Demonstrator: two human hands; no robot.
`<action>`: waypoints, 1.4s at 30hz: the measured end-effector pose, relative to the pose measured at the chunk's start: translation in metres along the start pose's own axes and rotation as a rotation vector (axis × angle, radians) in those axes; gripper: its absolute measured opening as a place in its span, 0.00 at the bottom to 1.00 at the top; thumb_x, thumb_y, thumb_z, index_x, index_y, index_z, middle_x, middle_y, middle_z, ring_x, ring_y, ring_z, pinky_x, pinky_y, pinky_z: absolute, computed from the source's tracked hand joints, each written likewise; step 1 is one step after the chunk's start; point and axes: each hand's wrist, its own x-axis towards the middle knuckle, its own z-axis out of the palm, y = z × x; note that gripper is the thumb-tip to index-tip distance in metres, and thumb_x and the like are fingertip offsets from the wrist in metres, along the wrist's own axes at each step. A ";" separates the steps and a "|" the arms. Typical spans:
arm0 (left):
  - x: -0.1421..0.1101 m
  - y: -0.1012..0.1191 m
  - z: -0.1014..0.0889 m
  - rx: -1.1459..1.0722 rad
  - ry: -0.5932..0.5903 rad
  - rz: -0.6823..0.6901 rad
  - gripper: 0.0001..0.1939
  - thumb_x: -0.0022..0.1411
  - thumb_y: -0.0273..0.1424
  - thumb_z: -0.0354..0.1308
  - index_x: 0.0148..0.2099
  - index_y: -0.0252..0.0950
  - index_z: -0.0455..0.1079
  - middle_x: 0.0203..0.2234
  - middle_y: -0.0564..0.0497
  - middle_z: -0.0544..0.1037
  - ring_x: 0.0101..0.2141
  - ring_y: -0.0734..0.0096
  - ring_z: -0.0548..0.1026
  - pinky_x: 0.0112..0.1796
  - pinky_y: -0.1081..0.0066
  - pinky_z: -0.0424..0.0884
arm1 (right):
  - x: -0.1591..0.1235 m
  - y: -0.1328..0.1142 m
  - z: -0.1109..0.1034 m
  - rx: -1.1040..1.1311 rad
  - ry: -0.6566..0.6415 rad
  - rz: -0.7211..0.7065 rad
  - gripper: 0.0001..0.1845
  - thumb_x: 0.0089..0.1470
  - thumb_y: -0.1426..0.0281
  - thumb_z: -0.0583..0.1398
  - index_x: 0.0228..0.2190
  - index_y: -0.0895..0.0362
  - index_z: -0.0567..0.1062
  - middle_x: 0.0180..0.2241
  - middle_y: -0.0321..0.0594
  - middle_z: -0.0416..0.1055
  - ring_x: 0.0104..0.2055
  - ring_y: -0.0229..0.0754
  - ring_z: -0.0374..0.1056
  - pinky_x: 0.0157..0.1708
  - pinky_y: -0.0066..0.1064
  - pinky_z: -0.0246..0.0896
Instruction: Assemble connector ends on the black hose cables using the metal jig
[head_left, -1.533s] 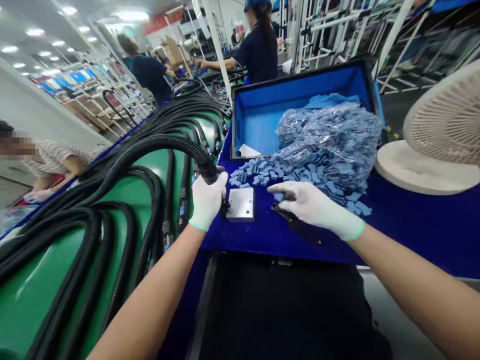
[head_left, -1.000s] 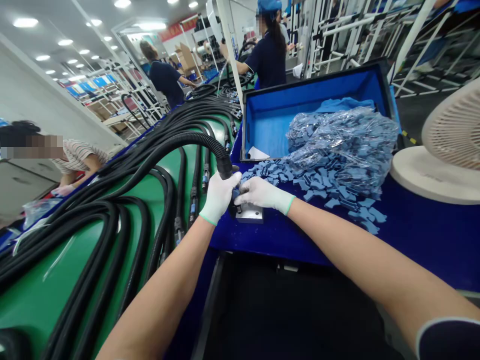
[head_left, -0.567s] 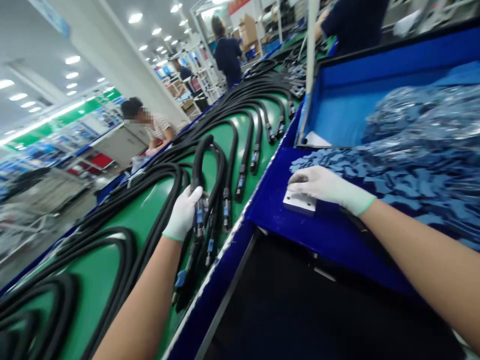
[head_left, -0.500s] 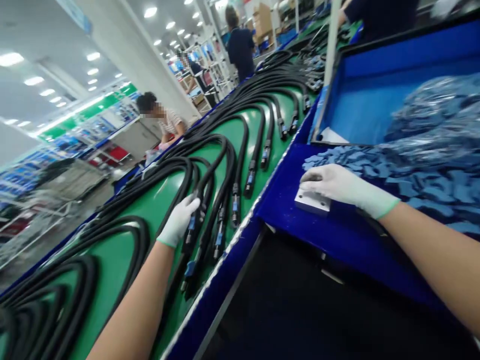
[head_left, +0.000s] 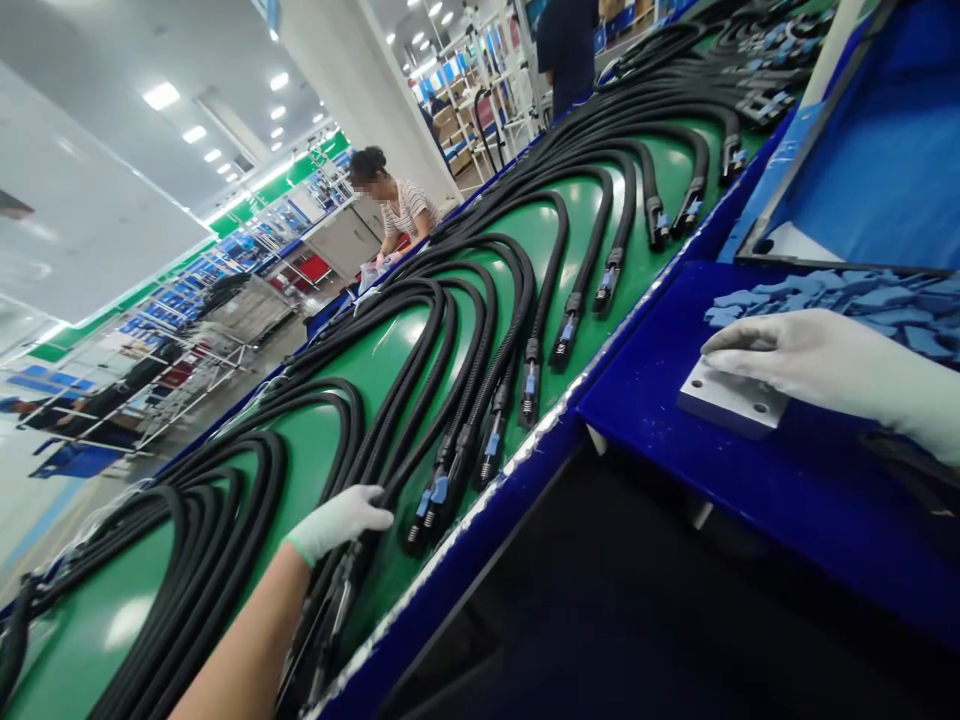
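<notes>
Hall: a long, brightly lit factory floor, seen at a steep tilt, with metal storage racks (head_left: 217,320) along the far side.
Co-workers: a person in a striped shirt (head_left: 401,208) sits or stands at a far counter, hands at a clear plastic bag (head_left: 373,275); a person in a dark shirt (head_left: 566,50) stands farther along, back turned.
Benches: a green bench (head_left: 90,630) runs beside a blue bench (head_left: 750,500), a raised blue edge between them.
Bin: a blue-lined bin (head_left: 885,150) sits at the upper right, cut off by the frame.
Cables: black corrugated cable assemblies (head_left: 480,300) lie in side-by-side U-shaped loops on the green bench, their blue-banded plugs (head_left: 435,490) pointing toward the blue edge.
Blue pieces: small flat blue pieces (head_left: 847,310) lie heaped on the blue bench, just beyond the plate.
Plate: a drilled steel plate (head_left: 731,400) lies flat on the blue bench.
Left hand: the white-gloved left hand (head_left: 341,522) lies against the cables, fingers straight and together, pinching nothing.
Right hand: the white-gloved right hand (head_left: 817,365) rests palm down on the plate, fingers together.
</notes>
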 end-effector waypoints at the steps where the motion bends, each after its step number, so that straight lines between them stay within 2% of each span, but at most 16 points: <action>1: -0.003 0.001 -0.016 -0.070 0.034 0.024 0.33 0.51 0.49 0.64 0.51 0.30 0.76 0.47 0.38 0.81 0.49 0.46 0.79 0.50 0.60 0.75 | -0.003 -0.002 0.000 0.014 0.002 0.010 0.25 0.53 0.49 0.64 0.45 0.53 0.80 0.43 0.44 0.76 0.37 0.38 0.73 0.37 0.31 0.65; 5: -0.018 0.038 -0.079 -0.717 0.147 0.193 0.24 0.61 0.48 0.63 0.48 0.33 0.74 0.38 0.43 0.80 0.37 0.57 0.79 0.40 0.63 0.77 | -0.026 -0.032 0.017 0.078 0.007 0.015 0.24 0.57 0.48 0.61 0.46 0.51 0.81 0.41 0.47 0.76 0.36 0.39 0.72 0.39 0.34 0.68; 8: -0.026 0.107 -0.096 -1.112 0.160 0.409 0.21 0.57 0.37 0.69 0.50 0.33 0.75 0.39 0.44 0.77 0.36 0.62 0.77 0.40 0.65 0.77 | -0.056 -0.072 0.050 0.220 -0.080 -0.231 0.30 0.55 0.47 0.63 0.52 0.52 0.80 0.51 0.46 0.74 0.50 0.44 0.73 0.56 0.40 0.71; 11: -0.032 0.195 -0.078 -1.276 0.176 0.630 0.17 0.58 0.33 0.68 0.50 0.36 0.77 0.42 0.45 0.76 0.40 0.65 0.77 0.46 0.64 0.78 | -0.085 -0.107 0.089 0.428 -0.262 -0.373 0.47 0.51 0.49 0.68 0.68 0.47 0.65 0.65 0.40 0.62 0.64 0.46 0.64 0.69 0.41 0.63; 13: -0.034 0.249 -0.056 -1.347 0.185 0.757 0.15 0.61 0.33 0.68 0.50 0.38 0.76 0.42 0.47 0.75 0.41 0.68 0.77 0.51 0.64 0.76 | -0.098 -0.118 0.109 0.637 -0.350 -0.337 0.57 0.46 0.52 0.72 0.71 0.46 0.57 0.65 0.41 0.62 0.62 0.44 0.67 0.65 0.37 0.68; 15: -0.033 0.291 -0.033 -1.314 0.271 0.824 0.15 0.62 0.35 0.68 0.50 0.39 0.74 0.42 0.49 0.75 0.42 0.68 0.78 0.54 0.64 0.75 | -0.106 -0.117 0.120 0.760 -0.419 -0.250 0.54 0.51 0.58 0.70 0.72 0.45 0.54 0.54 0.41 0.72 0.46 0.40 0.74 0.51 0.35 0.75; 18: -0.027 0.332 -0.006 -1.152 0.470 0.793 0.17 0.61 0.38 0.69 0.48 0.37 0.71 0.41 0.48 0.78 0.43 0.64 0.80 0.52 0.61 0.76 | -0.118 -0.099 0.121 0.700 -0.165 -0.205 0.36 0.57 0.65 0.61 0.66 0.46 0.65 0.52 0.38 0.73 0.43 0.38 0.73 0.50 0.35 0.73; 22: -0.016 0.363 0.019 -1.229 0.400 0.784 0.20 0.61 0.38 0.70 0.49 0.35 0.70 0.42 0.46 0.80 0.43 0.60 0.82 0.52 0.57 0.76 | -0.133 -0.075 0.117 0.627 0.060 -0.223 0.27 0.56 0.69 0.59 0.57 0.49 0.71 0.57 0.36 0.68 0.59 0.39 0.67 0.66 0.38 0.64; 25: -0.011 0.379 0.031 -1.339 0.248 0.834 0.19 0.62 0.39 0.69 0.48 0.35 0.69 0.42 0.47 0.79 0.46 0.62 0.81 0.57 0.57 0.73 | -0.139 -0.064 0.113 0.751 0.036 -0.154 0.42 0.51 0.67 0.64 0.66 0.48 0.60 0.61 0.39 0.65 0.61 0.40 0.67 0.63 0.33 0.67; 27: -0.012 0.384 0.034 -1.275 0.212 0.818 0.20 0.62 0.41 0.68 0.49 0.36 0.69 0.43 0.46 0.79 0.47 0.60 0.80 0.58 0.55 0.72 | -0.142 -0.058 0.104 0.749 0.024 -0.111 0.42 0.53 0.67 0.62 0.68 0.48 0.59 0.58 0.40 0.67 0.53 0.38 0.71 0.53 0.31 0.71; 30: -0.023 0.385 0.037 -0.833 0.577 0.855 0.25 0.61 0.42 0.69 0.56 0.38 0.70 0.51 0.41 0.77 0.53 0.50 0.76 0.59 0.48 0.70 | -0.155 -0.047 0.078 0.598 0.098 -0.139 0.29 0.53 0.73 0.55 0.57 0.50 0.71 0.46 0.36 0.74 0.41 0.34 0.71 0.45 0.28 0.68; 32: -0.034 0.383 0.044 -0.372 0.771 1.181 0.28 0.58 0.38 0.71 0.59 0.43 0.71 0.54 0.42 0.76 0.57 0.45 0.73 0.62 0.43 0.63 | -0.169 -0.039 0.057 0.455 0.150 -0.169 0.25 0.51 0.75 0.54 0.50 0.53 0.75 0.44 0.36 0.74 0.42 0.35 0.70 0.46 0.28 0.65; 34: -0.043 0.382 0.056 0.050 0.673 1.574 0.23 0.60 0.33 0.70 0.57 0.46 0.73 0.52 0.45 0.78 0.55 0.47 0.74 0.63 0.42 0.60 | -0.184 -0.032 0.037 0.298 0.139 -0.199 0.21 0.51 0.75 0.55 0.46 0.54 0.76 0.44 0.37 0.74 0.44 0.36 0.69 0.47 0.28 0.63; 36: -0.047 0.382 0.072 0.229 0.479 1.750 0.17 0.65 0.29 0.66 0.55 0.45 0.74 0.48 0.46 0.80 0.49 0.53 0.77 0.56 0.47 0.68 | -0.198 -0.024 0.019 0.186 0.076 -0.210 0.17 0.55 0.71 0.56 0.45 0.54 0.75 0.44 0.37 0.74 0.44 0.36 0.69 0.47 0.28 0.62; 39: -0.046 0.385 0.094 0.077 0.333 1.686 0.11 0.70 0.27 0.60 0.53 0.41 0.74 0.44 0.46 0.80 0.42 0.63 0.78 0.43 0.63 0.74 | -0.212 -0.006 -0.003 0.142 0.084 -0.058 0.21 0.61 0.55 0.59 0.51 0.52 0.75 0.50 0.39 0.72 0.48 0.39 0.69 0.49 0.29 0.62; 42: -0.046 0.393 0.103 -0.065 0.190 1.444 0.08 0.72 0.32 0.57 0.49 0.41 0.76 0.41 0.48 0.80 0.40 0.65 0.80 0.43 0.65 0.76 | -0.213 0.018 -0.012 -0.102 0.263 0.163 0.29 0.60 0.47 0.60 0.50 0.57 0.76 0.50 0.47 0.71 0.51 0.46 0.67 0.53 0.36 0.61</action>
